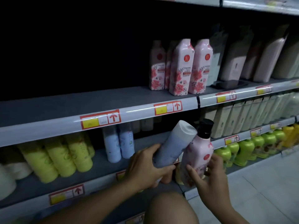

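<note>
Up close, two bottles are held side by side in front of the shelves: a pale blue bottle [173, 146] with a white cap, tilted to the right, and a pink flowered bottle [197, 157] with a black cap, nearly upright. The white cap leans against the pink bottle's neck. The left hand [145, 167] grips the lower part of the blue bottle, fingers and thumb wrapped round it. The right hand [212, 180] holds the pink bottle near its base, thumb across the front and fingers curled behind. Just behind them, on the lower shelf [103, 165], stand two more light blue bottles [118, 143], with yellow bottles [64, 157] to their left. On the shelf above [64, 107], a group of pink flowered bottles [181, 68] stands at the right end, and red and yellow price tags [100, 120] line its front edge. Further right are beige bottles [234, 122] and, lower down, green bottles [246, 149] near the tiled floor [267, 183]. A bare knee [169, 209] shows at the bottom.
</note>
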`<state>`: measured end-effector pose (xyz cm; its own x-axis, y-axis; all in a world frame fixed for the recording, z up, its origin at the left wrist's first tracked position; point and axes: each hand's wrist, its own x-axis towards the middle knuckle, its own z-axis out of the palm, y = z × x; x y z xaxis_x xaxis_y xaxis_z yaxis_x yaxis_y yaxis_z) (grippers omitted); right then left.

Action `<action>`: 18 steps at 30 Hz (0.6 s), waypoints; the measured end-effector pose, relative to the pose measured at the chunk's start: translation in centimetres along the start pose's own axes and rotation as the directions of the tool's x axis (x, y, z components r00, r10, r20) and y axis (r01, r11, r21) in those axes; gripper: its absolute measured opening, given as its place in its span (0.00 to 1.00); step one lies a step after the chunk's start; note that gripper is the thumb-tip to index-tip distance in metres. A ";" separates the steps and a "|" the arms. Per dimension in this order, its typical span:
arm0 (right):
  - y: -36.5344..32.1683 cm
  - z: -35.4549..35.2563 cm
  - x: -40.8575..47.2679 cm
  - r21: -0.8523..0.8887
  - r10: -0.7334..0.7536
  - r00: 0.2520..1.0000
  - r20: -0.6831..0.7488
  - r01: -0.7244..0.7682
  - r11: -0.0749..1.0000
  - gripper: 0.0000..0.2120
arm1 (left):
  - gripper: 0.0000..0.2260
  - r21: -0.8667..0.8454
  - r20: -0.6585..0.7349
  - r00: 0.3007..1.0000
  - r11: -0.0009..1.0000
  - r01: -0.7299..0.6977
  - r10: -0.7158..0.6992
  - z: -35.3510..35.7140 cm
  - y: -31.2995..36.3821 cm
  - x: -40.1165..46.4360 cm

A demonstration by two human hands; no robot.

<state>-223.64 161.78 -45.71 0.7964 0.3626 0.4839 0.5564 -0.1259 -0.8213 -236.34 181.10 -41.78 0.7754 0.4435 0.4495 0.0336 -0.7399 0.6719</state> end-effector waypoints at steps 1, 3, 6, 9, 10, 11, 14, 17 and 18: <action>0.5 0.3 0.0 -0.017 0.009 1.000 0.027 -0.008 1.000 0.28 | 0.24 -0.006 0.008 0.999 0.999 0.034 -0.034 0.6 -0.7 0.0; 1.3 1.0 0.3 -0.047 0.032 0.997 0.067 -0.029 0.999 0.24 | 0.22 -0.037 0.009 0.995 0.994 0.102 -0.102 1.8 -1.9 0.1; 2.1 2.2 1.1 -0.073 0.042 0.996 0.076 -0.036 0.997 0.24 | 0.21 -0.076 -0.025 0.982 0.980 0.185 -0.188 3.0 -2.8 0.8; 2.6 3.6 2.5 -0.069 0.063 0.995 0.082 -0.057 0.996 0.30 | 0.19 -0.111 -0.047 0.966 0.963 0.247 -0.253 3.5 -3.2 1.9; 2.7 4.1 3.1 -0.072 0.059 0.995 0.081 -0.053 0.996 0.31 | 0.18 -0.109 -0.060 0.962 0.960 0.258 -0.266 3.6 -3.3 2.3; 2.9 4.5 3.7 -0.073 0.057 0.995 0.080 -0.051 0.996 0.32 | 0.18 -0.102 -0.076 0.959 0.959 0.264 -0.272 3.6 -3.6 2.8; 3.0 6.0 5.4 -0.088 0.054 0.995 0.081 -0.047 0.995 0.29 | 0.25 -0.062 -0.150 0.944 0.956 0.286 -0.293 3.8 -4.1 4.3; 3.5 7.2 6.5 -0.101 0.059 0.994 0.092 -0.049 0.994 0.28 | 0.24 -0.031 -0.240 0.917 0.947 0.320 -0.318 3.9 -4.4 5.9; 3.8 7.6 6.6 -0.108 0.055 0.994 0.091 -0.045 0.993 0.28 | 0.22 -0.023 -0.263 0.908 0.943 0.332 -0.326 3.9 -4.5 6.4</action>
<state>-218.06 170.70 -47.88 0.8010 0.4381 0.4080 0.5419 -0.2410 -0.8052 -229.02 185.30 -44.23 0.5275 0.7769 0.3438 0.2748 -0.5390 0.7962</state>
